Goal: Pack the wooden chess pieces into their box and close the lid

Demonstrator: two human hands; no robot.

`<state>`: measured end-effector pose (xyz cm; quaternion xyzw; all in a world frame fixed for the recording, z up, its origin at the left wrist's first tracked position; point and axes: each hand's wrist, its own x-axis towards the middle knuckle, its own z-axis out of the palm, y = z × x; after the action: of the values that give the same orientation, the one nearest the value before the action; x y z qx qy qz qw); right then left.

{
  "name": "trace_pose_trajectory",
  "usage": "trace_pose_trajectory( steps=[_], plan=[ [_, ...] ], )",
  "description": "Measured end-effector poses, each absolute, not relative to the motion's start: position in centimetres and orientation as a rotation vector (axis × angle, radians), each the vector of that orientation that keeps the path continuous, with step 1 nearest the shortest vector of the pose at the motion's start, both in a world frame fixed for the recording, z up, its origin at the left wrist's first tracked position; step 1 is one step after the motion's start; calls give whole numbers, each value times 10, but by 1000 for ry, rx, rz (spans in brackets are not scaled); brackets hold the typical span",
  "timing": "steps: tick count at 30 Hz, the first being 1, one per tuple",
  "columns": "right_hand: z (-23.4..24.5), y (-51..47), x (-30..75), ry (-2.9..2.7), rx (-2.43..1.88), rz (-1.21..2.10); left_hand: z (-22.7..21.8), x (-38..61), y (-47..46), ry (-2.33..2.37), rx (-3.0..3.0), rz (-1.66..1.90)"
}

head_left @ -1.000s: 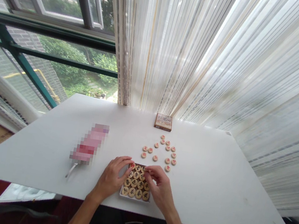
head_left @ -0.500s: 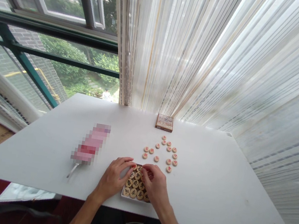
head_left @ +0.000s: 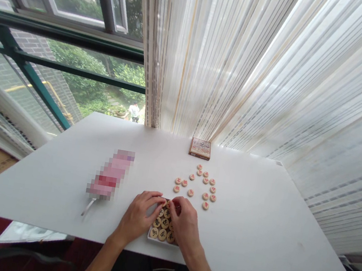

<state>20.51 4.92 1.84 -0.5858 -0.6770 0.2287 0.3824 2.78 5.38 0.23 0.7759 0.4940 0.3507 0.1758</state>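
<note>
A shallow white tray (head_left: 161,242) at the table's near edge holds rows of round wooden Chinese chess pieces (head_left: 162,234), mostly with black characters. My left hand (head_left: 138,213) curves round the tray's far left corner, with thumb and forefinger closed on a piece with a red mark. Over the tray's right side, my right hand (head_left: 186,222) pinches at another piece in the far row, its fingers partly covering it. Beyond the hands, several red-lettered pieces (head_left: 190,193) lie loose on the table. My right hand hides the tray's right columns.
A small printed box (head_left: 200,148) lies at the back of the white table (head_left: 257,221), by the striped curtain (head_left: 192,64). On the left is a blurred pink packet (head_left: 111,175) with a pale strip. A window (head_left: 76,59) stands behind the table's left end.
My right hand has shifted slightly left over the tray's far row, where a red mark now shows by its fingertips. My left hand stays at the corner.
</note>
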Motion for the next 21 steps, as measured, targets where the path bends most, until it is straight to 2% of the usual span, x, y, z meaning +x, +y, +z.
trace_pose_trajectory(
  steps=[8, 21],
  plan=[
    [11, 49, 204, -1786, -1538, 476, 1, 28, 54, 1401, 2193, 997],
    [24, 36, 219, -1730, -1403, 537, -2, 28, 54, 1421, 2195, 1000]
  ],
)
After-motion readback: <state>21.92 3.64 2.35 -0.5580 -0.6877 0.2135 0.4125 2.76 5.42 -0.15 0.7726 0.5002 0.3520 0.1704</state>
